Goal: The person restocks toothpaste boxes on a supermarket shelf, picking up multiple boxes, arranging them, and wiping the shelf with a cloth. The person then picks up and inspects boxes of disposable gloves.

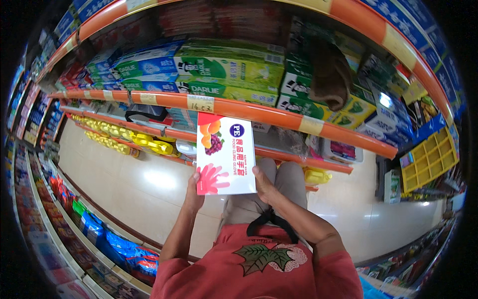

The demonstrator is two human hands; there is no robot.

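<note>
Between my two hands is a flat white and red box of disposable gloves (pixel 226 154), with fruit and a pink glove pictured on its face. My left hand (pixel 193 187) grips its lower left edge, thumb along the side. On the opposite edge, my right hand (pixel 264 185) holds it the same way; most fingers of both hands are hidden behind the box. The far end of the box reaches the orange shelf edge (pixel 164 99). Just beyond that edge, green and yellow toothpaste boxes (pixel 229 72) lie stacked.
Blue toothpaste boxes (pixel 144 67) are stacked at the left, and a brown cloth (pixel 331 74) hangs over boxes at the right. Yellow bottles (pixel 154 144) line a lower shelf. A yellow divided tray (pixel 429 160) stands at the far right. Blue packages (pixel 114 244) fill shelving at the lower left.
</note>
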